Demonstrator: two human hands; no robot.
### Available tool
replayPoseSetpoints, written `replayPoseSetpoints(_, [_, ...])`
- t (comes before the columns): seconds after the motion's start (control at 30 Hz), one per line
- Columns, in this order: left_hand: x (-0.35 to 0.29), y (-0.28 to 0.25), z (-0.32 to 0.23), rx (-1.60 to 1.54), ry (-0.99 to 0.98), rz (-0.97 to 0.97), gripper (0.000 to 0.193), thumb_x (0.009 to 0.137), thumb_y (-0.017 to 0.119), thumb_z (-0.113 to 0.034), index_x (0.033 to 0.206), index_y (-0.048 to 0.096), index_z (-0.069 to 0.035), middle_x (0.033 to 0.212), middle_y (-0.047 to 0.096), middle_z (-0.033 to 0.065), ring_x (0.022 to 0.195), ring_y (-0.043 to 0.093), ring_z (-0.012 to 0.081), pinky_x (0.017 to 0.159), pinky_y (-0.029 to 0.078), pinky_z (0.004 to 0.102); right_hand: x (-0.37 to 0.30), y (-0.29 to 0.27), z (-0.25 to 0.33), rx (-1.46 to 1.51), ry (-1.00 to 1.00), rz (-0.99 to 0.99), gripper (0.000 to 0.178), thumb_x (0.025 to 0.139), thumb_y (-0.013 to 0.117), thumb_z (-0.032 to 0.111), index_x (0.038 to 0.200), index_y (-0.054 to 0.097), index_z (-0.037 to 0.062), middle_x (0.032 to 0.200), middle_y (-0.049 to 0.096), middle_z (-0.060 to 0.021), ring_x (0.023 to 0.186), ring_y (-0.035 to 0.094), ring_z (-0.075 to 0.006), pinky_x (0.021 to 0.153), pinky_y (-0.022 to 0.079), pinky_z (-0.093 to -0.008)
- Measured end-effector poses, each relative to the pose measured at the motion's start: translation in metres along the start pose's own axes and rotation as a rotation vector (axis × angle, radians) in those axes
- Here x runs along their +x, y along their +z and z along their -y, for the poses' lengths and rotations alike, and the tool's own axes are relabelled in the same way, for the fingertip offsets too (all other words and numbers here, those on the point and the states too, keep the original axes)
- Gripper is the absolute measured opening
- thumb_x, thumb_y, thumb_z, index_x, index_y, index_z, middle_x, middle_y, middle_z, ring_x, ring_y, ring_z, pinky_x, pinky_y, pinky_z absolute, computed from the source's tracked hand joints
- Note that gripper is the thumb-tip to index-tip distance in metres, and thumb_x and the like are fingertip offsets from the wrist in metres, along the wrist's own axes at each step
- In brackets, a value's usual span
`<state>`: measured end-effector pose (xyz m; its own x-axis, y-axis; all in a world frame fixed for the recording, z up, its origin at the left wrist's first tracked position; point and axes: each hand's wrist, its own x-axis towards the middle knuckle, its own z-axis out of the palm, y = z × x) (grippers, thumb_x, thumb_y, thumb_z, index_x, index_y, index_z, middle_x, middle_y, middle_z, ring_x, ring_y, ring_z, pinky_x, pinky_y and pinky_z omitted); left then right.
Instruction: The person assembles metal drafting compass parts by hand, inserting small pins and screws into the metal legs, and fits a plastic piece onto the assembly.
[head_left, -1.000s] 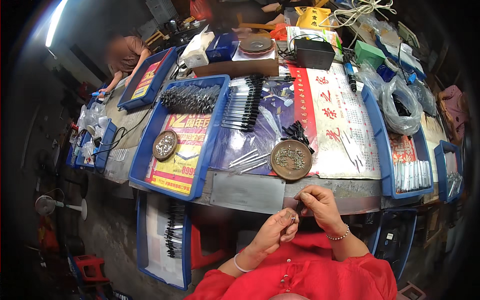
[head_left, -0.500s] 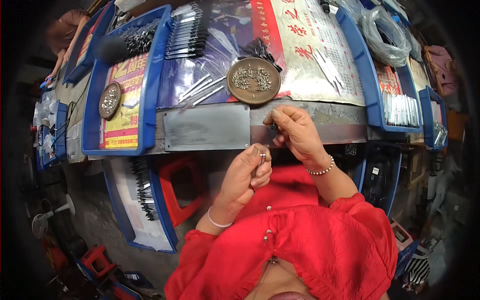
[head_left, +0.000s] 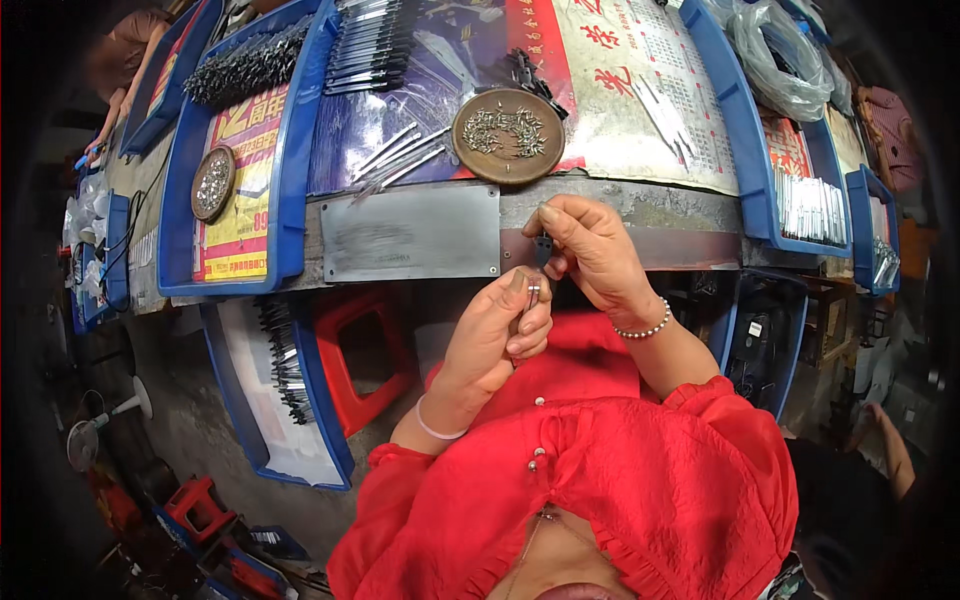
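My left hand [head_left: 497,330] is closed in front of the bench edge, its fingers around a slim piece with a silver end [head_left: 533,289]; the rest of that piece is hidden in the palm. Just above and to the right, my right hand [head_left: 592,252] pinches a small black part [head_left: 543,250] between thumb and fingers. The two pieces are close together, and I cannot tell whether they touch. Beyond my hands, a round brown dish [head_left: 508,172] holds many tiny metal pieces. Slim silver rods [head_left: 405,157] lie left of the dish, and small black parts [head_left: 535,80] are heaped behind it.
Blue trays [head_left: 290,215] with black parts and a second dish [head_left: 213,184] stand left. Another blue tray [head_left: 760,215] with silver rods stands right. A metal plate [head_left: 412,235] lies along the bench edge. Below are a red stool [head_left: 335,320] and a person's arm [head_left: 893,450] at lower right.
My right hand has turned slightly, showing more of the black part. My left hand has risen a little toward it. A person in dark clothes has come in at lower right.
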<state>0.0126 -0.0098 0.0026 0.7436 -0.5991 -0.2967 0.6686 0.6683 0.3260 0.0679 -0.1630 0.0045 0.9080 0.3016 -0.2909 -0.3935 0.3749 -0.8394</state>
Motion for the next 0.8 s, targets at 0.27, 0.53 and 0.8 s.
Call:
replayPoseSetpoints(0.27, [0.005, -0.003, -0.002, -0.024, -0.021, -0.014, 0.032, 0.094, 0.045, -0.033, 0.099, 0.046, -0.001, 0.061, 0.038, -0.0036, 0.043, 0.029, 0.0026, 0.04, 0.024, 0.018, 0.002, 0.003, -0.003, 0.012, 0.018, 0.062, 0.02, 0.09, 0.056, 0.022, 0.086, 0.063, 0.0027, 0.072, 0.059, 0.0006, 0.054, 0.048, -0.0028, 0.049, 0.04, -0.0171])
replayPoseSetpoints(0.53, [-0.003, 0.006, 0.0, -0.151, -0.012, -0.157, 0.025, 0.095, 0.044, -0.028, 0.094, 0.047, -0.003, 0.061, 0.039, -0.0023, 0.043, 0.03, 0.0034, 0.039, 0.024, 0.0178, -0.01, 0.017, -0.004, -0.271, -0.001, 0.015, 0.022, 0.092, 0.052, 0.02, 0.08, 0.059, 0.0023, 0.066, 0.054, 0.0024, 0.056, 0.047, -0.0017, 0.049, 0.038, -0.0169])
replayPoseSetpoints(0.8, [0.0, 0.0, 0.002, -0.253, -0.036, -0.091, 0.028, 0.094, 0.045, -0.032, 0.096, 0.046, -0.004, 0.064, 0.04, -0.0022, 0.044, 0.032, 0.003, 0.041, 0.027, 0.0169, -0.015, 0.02, -0.016, -0.278, -0.202, 0.005, 0.022, 0.092, 0.051, 0.019, 0.082, 0.058, 0.001, 0.068, 0.052, 0.0036, 0.058, 0.043, -0.001, 0.049, 0.034, -0.0171])
